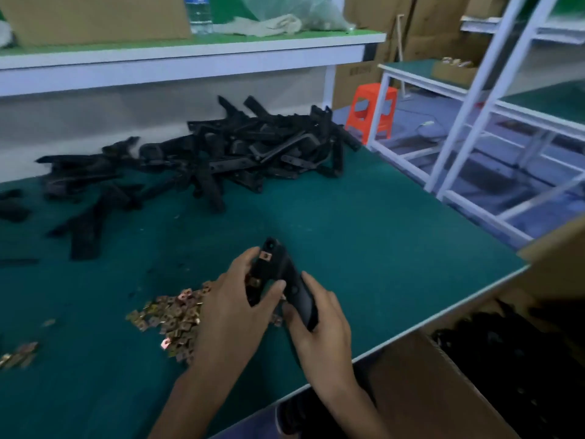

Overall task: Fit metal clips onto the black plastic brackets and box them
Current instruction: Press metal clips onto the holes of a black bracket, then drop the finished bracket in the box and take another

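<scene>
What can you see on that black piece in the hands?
The black bracket is long and dull, like plastic, and is held tilted over the green table. Two coppery metal clips sit along its left edge. The left hand and the right hand both grip it.

Bracket [289,274]: near end buried in palm of right hand [319,331], left side behind curled fingers of left hand [228,315]; number of fitted clips unclear.
Clip pile [171,318]: right part hidden under left hand.
Small clip cluster [19,354]: at left edge, blurred, outlines lost.
Bracket heap [215,156], far: smeared, single pieces hard to separate.
Cardboard box [411,391], near right: cut by right and bottom edges; dark contents [506,359] indistinct.
Water bottle [198,14], shelf carton [95,17]: tops cut by top edge.
Forearms run off bottom edge.
</scene>
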{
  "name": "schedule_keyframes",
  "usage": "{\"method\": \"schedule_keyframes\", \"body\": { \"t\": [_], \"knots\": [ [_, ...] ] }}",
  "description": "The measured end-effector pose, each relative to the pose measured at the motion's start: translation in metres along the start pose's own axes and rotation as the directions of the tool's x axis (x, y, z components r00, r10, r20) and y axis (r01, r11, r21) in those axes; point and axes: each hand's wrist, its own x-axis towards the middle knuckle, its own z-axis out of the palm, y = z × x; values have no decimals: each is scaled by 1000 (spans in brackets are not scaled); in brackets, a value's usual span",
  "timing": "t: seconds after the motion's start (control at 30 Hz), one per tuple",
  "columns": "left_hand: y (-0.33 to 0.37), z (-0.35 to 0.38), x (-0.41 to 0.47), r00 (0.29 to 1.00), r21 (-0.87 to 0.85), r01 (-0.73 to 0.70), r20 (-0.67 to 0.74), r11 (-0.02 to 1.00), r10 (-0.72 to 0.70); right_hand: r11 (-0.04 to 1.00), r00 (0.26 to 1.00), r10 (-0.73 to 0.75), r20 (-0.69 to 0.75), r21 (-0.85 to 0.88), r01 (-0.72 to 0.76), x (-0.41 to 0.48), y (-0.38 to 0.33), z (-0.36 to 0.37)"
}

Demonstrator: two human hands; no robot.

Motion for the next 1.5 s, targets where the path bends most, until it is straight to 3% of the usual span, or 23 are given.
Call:
{"method": "schedule_keyframes", "body": {
  "t": [0.17, 0.33, 0.53, 0.63, 0.7, 0.77, 0.93, 1.03, 1.1, 1.17, 1.27, 1.5],
  "knots": [
    [13, 23, -8, 990, -142, -90, 91, 986, 104, 994, 977, 111, -181, 13, -110, -33, 21, -50],
    [28, 59, -28, 962, -238, -142, 194, 961, 190, 963, 883, 232, -408, -30, -267, -102, 59, -126],
    [41, 72, -49, 930, -291, -164, 274, 943, 246, 893, 671, 412, -616, 128, -431, -130, 97, -221],
    [35, 76, -50, 921, -273, -196, 278, 942, 272, 816, 562, 566, -603, 315, -484, -102, 118, -275],
    [27, 74, -50, 934, -261, -196, 244, 945, 261, 763, 524, 627, -577, 319, -562, -82, 126, -290],
    [21, 67, -49, 942, -265, -171, 238, 949, 236, 778, 569, 597, -566, 238, -581, -66, 130, -280],
    [0, 38, -42, 973, -59, -186, 128, 981, 192, 919, 817, 379, -435, 76, -386, -27, 100, -200],
    [-22, 16, -37, 994, -110, -2, 110, 994, 14, 979, 916, 184, -357, -17, -204, -15, 65, -143],
    [-38, -3, -34, 993, -105, 93, 77, 990, -85, 994, 974, 36, -225, -94, -59, -14, 43, -108],
    [-51, -24, -31, 985, -74, 172, 40, 982, -170, 989, 995, -72, -72, -132, 62, -12, 26, -81],
    [-75, -49, -30, 976, -27, 204, -73, 979, -206, 988, 993, -103, 52, -107, 108, -4, 11, -50],
    [-133, -93, -13, 917, 19, 290, -291, 957, -272, 977, 994, -103, 25, -185, 106, 1, 1, -12]
  ]
}}
